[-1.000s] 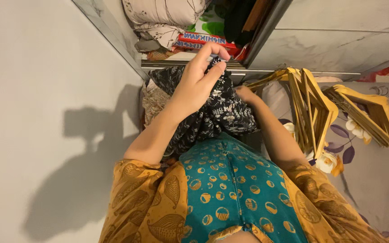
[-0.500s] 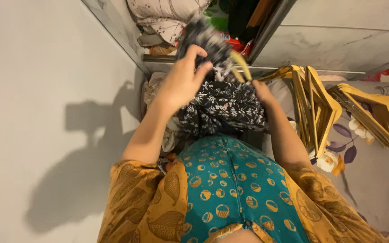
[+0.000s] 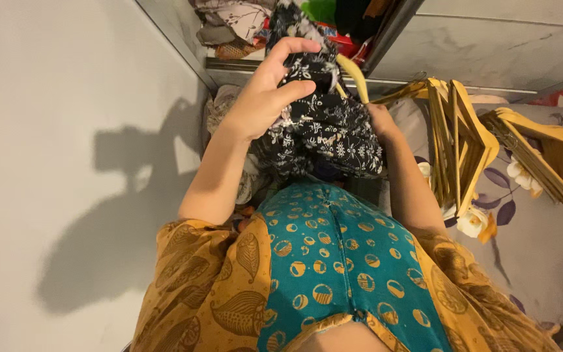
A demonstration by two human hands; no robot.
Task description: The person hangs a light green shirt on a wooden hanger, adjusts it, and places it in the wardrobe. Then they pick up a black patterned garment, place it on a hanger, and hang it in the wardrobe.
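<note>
Gripping a black floral garment on a yellow hanger, the left hand closes its grip at the top before the wardrobe shelf, while the right hand clasps its right edge.

- I see a black garment with white floral print at 12 o'clock.
- My teal top carries gold circles.
- Yellow wooden hangers sit at 2 o'clock.

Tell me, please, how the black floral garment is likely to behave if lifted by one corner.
The garment would probably flop and hang: it bunches in soft folds under the left hand. It seems light, since a loose grip bears it. It might slide off the yellow hanger poking out of it, as the right hand steadies its edge.
</note>
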